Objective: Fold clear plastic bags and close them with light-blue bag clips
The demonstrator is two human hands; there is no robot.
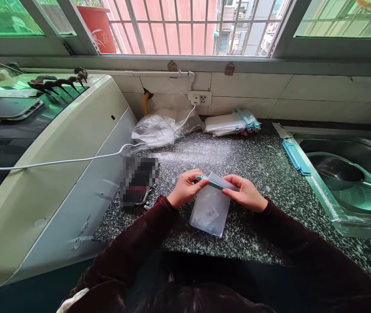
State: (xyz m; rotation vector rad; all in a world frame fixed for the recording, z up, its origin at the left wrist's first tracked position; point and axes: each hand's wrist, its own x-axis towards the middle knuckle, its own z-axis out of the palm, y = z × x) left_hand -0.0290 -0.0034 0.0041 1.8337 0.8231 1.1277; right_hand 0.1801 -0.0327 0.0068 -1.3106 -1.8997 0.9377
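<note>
A light-blue bag clip (215, 184) lies across the upper part of a frosted plastic bag (209, 215) above the speckled counter. My left hand (186, 188) pinches the clip's left end between thumb and fingers. My right hand (246, 194) is closed at the clip's right end, its thumb on the front and its fingers behind the bag's top edge. Below the clip the bag hangs toward me, with something pale showing faintly inside. I cannot tell whether the clip is fully fastened.
Clipped bags (226, 124) are stacked by the wall, beside crumpled clear plastic (159, 128). Several loose blue clips (295, 156) lie on the rim of the sink (330, 213). A phone (139, 180), partly blurred, rests left of my hands. A white cable (74, 161) runs to the socket (201, 98).
</note>
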